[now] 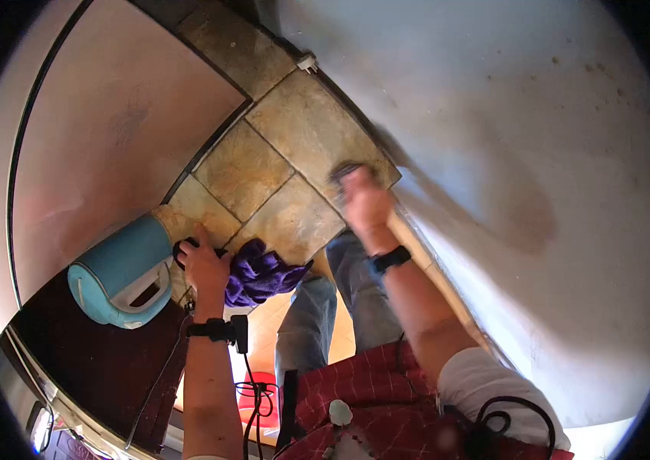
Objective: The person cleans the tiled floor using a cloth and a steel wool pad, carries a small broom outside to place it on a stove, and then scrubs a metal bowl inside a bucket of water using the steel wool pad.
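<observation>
My left hand (206, 264) is closed over a small black object (180, 251) on the tiled counter; the hand covers most of it, so its kind does not show. Right beside that hand lies a crumpled purple cloth (260, 274). To its left a light-blue appliance with a white handle (124, 272) lies on its side. My right hand (369, 205), smeared by motion, grips a dark rounded thing (346, 173) against the tiles near the wall. Blur hides what kind of thing it is.
Brown stone-look tiles (244, 169) cover the surface. A stained pale wall (570, 192) bounds the right, a pinkish panel (118, 115) the upper left. A white plug (307, 64) sits at the far edge. Cables (257, 391) hang by my left arm, above something red (264, 410).
</observation>
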